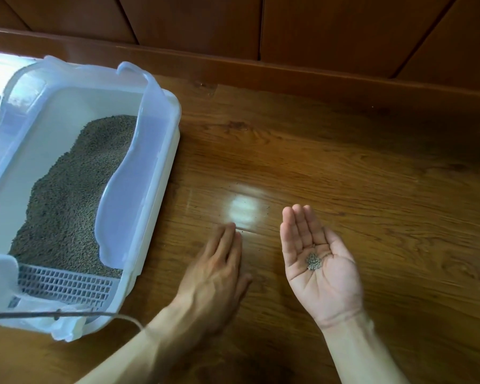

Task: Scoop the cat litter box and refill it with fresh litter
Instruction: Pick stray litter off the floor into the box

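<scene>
Glossy wooden floor [344, 162] meets dark wood-panelled wall [316, 29].

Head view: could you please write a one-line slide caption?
Right hand cups stray litter pellets; left hand rests flat on floor beside litter box.

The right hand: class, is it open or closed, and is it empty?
Open, not empty. The right hand lies palm up, fingers straight, with a small cluster of litter granules resting on its palm.

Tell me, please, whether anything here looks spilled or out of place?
Yes. A small heap of litter grains lies in the upturned right hand instead of in the litter box. A few dark specks dot the wooden floor near the left hand, which lies flat there. In the box, the litter sits unevenly.
</scene>
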The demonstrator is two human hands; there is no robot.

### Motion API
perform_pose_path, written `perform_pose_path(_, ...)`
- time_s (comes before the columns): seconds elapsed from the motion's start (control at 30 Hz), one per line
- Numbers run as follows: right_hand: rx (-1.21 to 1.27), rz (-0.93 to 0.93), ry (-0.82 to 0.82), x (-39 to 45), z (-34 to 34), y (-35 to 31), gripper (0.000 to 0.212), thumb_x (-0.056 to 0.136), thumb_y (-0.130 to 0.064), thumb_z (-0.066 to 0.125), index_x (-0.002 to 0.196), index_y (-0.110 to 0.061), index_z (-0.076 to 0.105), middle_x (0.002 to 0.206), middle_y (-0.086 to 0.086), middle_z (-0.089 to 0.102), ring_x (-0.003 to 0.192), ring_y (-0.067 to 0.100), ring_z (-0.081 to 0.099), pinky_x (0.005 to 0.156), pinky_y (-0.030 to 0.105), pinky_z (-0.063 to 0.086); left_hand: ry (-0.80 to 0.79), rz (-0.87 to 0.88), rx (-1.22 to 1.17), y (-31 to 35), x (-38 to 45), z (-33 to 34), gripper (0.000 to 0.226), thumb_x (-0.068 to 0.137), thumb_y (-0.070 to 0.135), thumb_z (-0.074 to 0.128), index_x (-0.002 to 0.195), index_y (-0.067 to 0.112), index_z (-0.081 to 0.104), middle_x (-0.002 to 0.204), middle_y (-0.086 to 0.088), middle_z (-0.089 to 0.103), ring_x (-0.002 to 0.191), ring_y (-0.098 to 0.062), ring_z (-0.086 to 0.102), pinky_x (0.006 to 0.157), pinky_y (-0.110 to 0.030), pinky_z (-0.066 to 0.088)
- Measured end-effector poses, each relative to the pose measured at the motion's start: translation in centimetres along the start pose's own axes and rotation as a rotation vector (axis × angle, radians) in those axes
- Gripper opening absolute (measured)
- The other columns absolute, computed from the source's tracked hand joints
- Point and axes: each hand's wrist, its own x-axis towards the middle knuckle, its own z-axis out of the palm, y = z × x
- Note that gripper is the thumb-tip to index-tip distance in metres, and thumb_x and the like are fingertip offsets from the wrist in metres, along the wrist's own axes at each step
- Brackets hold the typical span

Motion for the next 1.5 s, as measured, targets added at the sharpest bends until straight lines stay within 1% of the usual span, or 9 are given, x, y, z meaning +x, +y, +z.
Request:
perform_pose_path(0.23, -0.032, 0.024, 0.009, 0.3, 0.5, 0.5, 0.045, 0.102, -0.025, 0.038, 0.101, 0.001, 0.074, 0.109, 0.016, 0.072, 0.105, 0.030, 0.070, 0.077, 0.041, 0.061, 0.004, 0.091, -0.088, 0.4, -3.8, 0.9, 0.063, 0.093, 0.048, 0.045, 0.141, 0.009, 0.051, 0.147, -0.008, 0.049, 0.135, -0.024, 0.048, 0.107, -0.036, 0.046)
perform_pose_path(0.37, -0.040, 0.027, -0.003, 0.1, 1.0, 0.4, 0.038, 0.096, -0.023, 0.044, 0.103, 0.000, 0.074, 0.110, 0.015, 0.072, 0.106, 0.029, 0.070, 0.079, 0.040, 0.061, 0.133, -0.093, -0.092, -0.9, -3.3, -0.1, 0.063, 0.095, 0.049, 0.043, 0.143, 0.009, 0.049, 0.147, -0.010, 0.048, 0.138, -0.029, 0.042, 0.112, -0.039, 0.036)
perform_pose_path(0.53, -0.036, 0.000, 0.013, -0.1, 0.8, 0.2, 0.038, 0.096, -0.022, 0.044, 0.103, 0.000, 0.074, 0.111, 0.015, 0.072, 0.106, 0.029, 0.070, 0.078, 0.040, 0.061, 0.004, -0.335, -0.123, -1.5, -2.4, -1.2, 0.082, 0.094, 0.062, 0.009, 0.154, 0.011, -0.011, 0.162, -0.014, -0.016, 0.148, -0.028, -0.018, 0.117, -0.036, -0.008)
perform_pose_path(0.67, -0.033, -0.001, 0.007, -0.3, 0.7, 0.1, 0.043, 0.101, -0.024, 0.039, 0.101, 0.000, 0.074, 0.110, 0.015, 0.072, 0.105, 0.029, 0.070, 0.077, 0.039, 0.061, -0.062, -0.204, -0.062, 1.0, -4.1, 1.1, 0.086, 0.092, 0.059, 0.034, 0.150, -0.004, 0.028, 0.158, -0.026, 0.021, 0.146, -0.039, 0.023, 0.118, -0.047, 0.028)
perform_pose_path(0.8, -0.037, 0.005, 0.014, -0.1, 0.8, 0.2, 0.045, 0.103, -0.026, 0.037, 0.102, 0.000, 0.074, 0.110, 0.015, 0.073, 0.105, 0.029, 0.070, 0.078, 0.040, 0.061, -0.025, -0.070, -0.163, 2.1, -5.2, 2.1, 0.080, 0.088, 0.056, 0.043, 0.147, 0.002, 0.039, 0.156, -0.017, 0.035, 0.144, -0.030, 0.034, 0.106, -0.040, 0.046)
perform_pose_path(0.93, -0.039, 0.014, 0.002, -0.1, 0.9, 0.4, 0.044, 0.102, -0.025, 0.039, 0.101, 0.000, 0.074, 0.109, 0.015, 0.072, 0.105, 0.029, 0.070, 0.077, 0.040, 0.061, 0.092, -0.171, -0.103, 1.0, -2.7, -0.2, 0.072, 0.094, 0.053, 0.043, 0.146, 0.003, 0.042, 0.152, -0.016, 0.041, 0.142, -0.031, 0.037, 0.113, -0.039, 0.032)
perform_pose_path(1.17, -0.042, 0.015, 0.005, -0.4, 0.8, 0.9, 0.043, 0.102, -0.024, 0.039, 0.099, 0.000, 0.075, 0.107, 0.016, 0.073, 0.101, 0.030, 0.071, 0.074, 0.040, 0.062, 0.104, -0.298, 0.009, -2.0, 3.9, -2.7, 0.079, 0.100, 0.056, 0.023, 0.155, 0.001, 0.007, 0.163, -0.021, 0.006, 0.151, -0.037, -0.002, 0.118, -0.038, -0.007)
perform_pose_path(1.3, -0.043, 0.007, 0.002, -0.4, 0.7, 0.6, 0.044, 0.101, -0.024, 0.039, 0.099, 0.001, 0.074, 0.106, 0.017, 0.073, 0.100, 0.030, 0.071, 0.074, 0.040, 0.062, 0.048, -0.283, -0.022, -1.5, 3.4, -1.1, 0.085, 0.096, 0.060, 0.005, 0.154, -0.002, 0.005, 0.162, -0.024, 0.002, 0.151, -0.036, -0.004, 0.120, -0.039, -0.004)
perform_pose_path(1.5, -0.030, 0.002, 0.020, 0.0, 0.1, 0.3, 0.046, 0.103, -0.024, 0.037, 0.099, 0.001, 0.074, 0.107, 0.016, 0.073, 0.103, 0.030, 0.071, 0.076, 0.040, 0.062, 0.041, -0.066, -0.020, 0.9, -1.4, 1.3, 0.075, 0.095, 0.054, 0.033, 0.143, -0.003, 0.043, 0.152, -0.023, 0.039, 0.142, -0.035, 0.035, 0.113, -0.046, 0.035)
